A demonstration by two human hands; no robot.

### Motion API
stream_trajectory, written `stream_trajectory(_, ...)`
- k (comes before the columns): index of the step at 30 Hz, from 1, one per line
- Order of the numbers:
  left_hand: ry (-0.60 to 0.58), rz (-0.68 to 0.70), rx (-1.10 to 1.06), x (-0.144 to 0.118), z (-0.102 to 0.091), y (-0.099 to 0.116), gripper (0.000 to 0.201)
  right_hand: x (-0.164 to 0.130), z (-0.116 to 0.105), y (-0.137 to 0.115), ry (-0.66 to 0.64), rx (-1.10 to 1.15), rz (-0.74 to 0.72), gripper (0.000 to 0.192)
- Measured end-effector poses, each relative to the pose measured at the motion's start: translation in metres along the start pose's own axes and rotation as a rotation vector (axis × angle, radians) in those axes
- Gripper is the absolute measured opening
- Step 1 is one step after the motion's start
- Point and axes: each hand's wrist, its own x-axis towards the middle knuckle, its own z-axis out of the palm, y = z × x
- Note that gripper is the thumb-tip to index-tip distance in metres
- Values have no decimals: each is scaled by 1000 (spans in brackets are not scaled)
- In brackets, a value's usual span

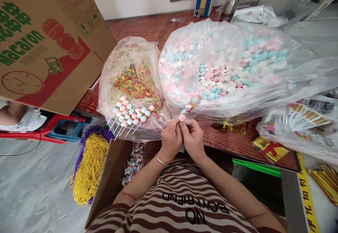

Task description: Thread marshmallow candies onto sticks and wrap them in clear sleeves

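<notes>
My left hand (pixel 171 134) and my right hand (pixel 193 138) meet at the table's front edge, fingers closed in a pinch. Between them they grip the lower end of a wrapped candy skewer (pixel 182 116). Its pastel candies point away from me, inside a clear printed wrapper. Whatever else the fingertips pinch is too small to make out. Left of my hands, several unwrapped candy skewers (pixel 131 112) with white sticks lie on a plastic bag of small colourful ring candies (pixel 136 81). Beyond my hands sits a big open plastic bag of pink, white and blue candies (pixel 219 78).
A large cardboard box (pixel 71 50) stands at left. Gold twist ties (pixel 229 127) and a yellow packet (pixel 269 149) lie on the table (pixel 148 23). Printed wrappers (pixel 311 117) are at right. Below are yellow bead strands (pixel 91 166) and a carton of finished-looking skewers (pixel 134 161). Another person's arm (pixel 13 113) shows.
</notes>
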Motion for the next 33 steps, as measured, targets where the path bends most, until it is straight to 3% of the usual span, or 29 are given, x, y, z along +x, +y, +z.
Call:
stream_trajectory(6, -108, -229, -321, 5, -3, 9, 9, 9, -13, 0, -32, -17, -69, 24)
stream_trajectory(11, -153, -238, -254, 4, -5, 8, 10, 12, -22, 0, -51, -149, -129, 26)
stream_trajectory(14, -204, -261, -294, 4, -7, 6, 15, 14, -24, -1, -69, -69, -55, 32)
stream_trajectory(20, -306, -535, -778, 5, -6, 1, 33, 15, -25, -6, -105, 129, 44, 35)
stream_trajectory(23, -352, -569, -950, 4, -6, -1, 31, 17, -27, -15, -181, 294, 193, 38)
stream_trajectory(26, -376, -430, -853, 11, -12, -5, 28, 21, -33, -28, -290, 406, 367, 44)
stream_trajectory(29, -354, -96, -652, 29, -22, -13, 27, 20, -38, -38, -377, 402, 444, 49)
stream_trajectory(31, -341, 133, -528, 42, -31, -15, 23, 17, -41, -41, -431, 347, 400, 46)
stream_trajectory(33, -262, 220, -358, 51, -43, -9, 22, 13, -43, -43, -440, 240, 261, 38)
